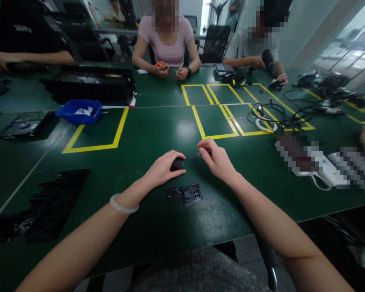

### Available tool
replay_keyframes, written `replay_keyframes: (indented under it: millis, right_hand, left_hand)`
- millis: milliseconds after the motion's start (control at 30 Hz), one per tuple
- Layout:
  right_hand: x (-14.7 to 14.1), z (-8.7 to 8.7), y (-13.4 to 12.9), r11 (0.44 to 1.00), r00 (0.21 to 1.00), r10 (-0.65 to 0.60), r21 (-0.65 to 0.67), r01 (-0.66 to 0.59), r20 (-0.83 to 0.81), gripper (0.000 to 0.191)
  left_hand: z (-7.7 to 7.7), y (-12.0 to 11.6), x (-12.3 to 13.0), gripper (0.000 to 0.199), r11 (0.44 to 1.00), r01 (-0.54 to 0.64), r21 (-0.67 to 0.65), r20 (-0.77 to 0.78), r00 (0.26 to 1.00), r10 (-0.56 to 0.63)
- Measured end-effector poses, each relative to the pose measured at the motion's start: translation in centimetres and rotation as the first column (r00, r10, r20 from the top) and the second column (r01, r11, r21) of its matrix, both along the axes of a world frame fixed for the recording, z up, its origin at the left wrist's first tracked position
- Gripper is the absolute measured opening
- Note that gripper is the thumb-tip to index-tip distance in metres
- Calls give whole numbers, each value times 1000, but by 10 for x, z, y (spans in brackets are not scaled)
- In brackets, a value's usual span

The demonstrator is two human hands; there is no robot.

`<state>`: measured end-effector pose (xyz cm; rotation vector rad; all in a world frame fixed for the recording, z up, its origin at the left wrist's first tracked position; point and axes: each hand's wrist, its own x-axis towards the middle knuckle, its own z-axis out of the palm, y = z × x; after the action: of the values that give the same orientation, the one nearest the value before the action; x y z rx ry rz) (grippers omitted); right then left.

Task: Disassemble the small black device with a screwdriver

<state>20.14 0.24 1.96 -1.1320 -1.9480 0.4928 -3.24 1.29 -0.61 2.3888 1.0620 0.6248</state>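
Observation:
A small black part (177,164) is gripped between the thumb and fingers of my left hand (166,167), just above the green table. My right hand (215,159) is closed around the dark handle of a thin screwdriver (209,151). Its metal shaft points left and reaches the right end of the black part. Nearer to me, below my hands, two flat black plastic pieces (192,194) lie side by side on the table.
Dark flat parts (54,202) lie at the left. Farther back are a blue tray (80,112), a circuit unit (27,125) and a long black housing (91,83). Cables (273,111) and a white power strip (330,170) lie right. Several people sit around the table (158,134).

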Motion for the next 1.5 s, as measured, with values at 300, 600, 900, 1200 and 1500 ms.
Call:
replay_keyframes:
  millis: [300,600,900,1200,1500]
  right_hand:
    - [-3,2,-1,999,999,-37,-15,37,-8,16]
    - [-1,3,-1,1000,1000,-10,-29,9,-17,17]
    - [0,-2,0,999,999,-42,7,42,0,17]
    - [1,-1,-1,1000,1000,-31,4,31,-3,15]
    - [0,0,-1,1000,1000,-17,-20,17,-11,16]
  left_hand:
    - [-1,0,0,34,1000,-7,6,-2,1000,7]
    - [-1,0,0,35,1000,-4,14,-4,1000,4]
    - [0,0,0,34,1000,-9,-3,7,1000,9]
    - [0,-1,0,33,1000,-1,-5,7,1000,1]
    - [-1,0,0,33,1000,-3,-11,3,1000,3]
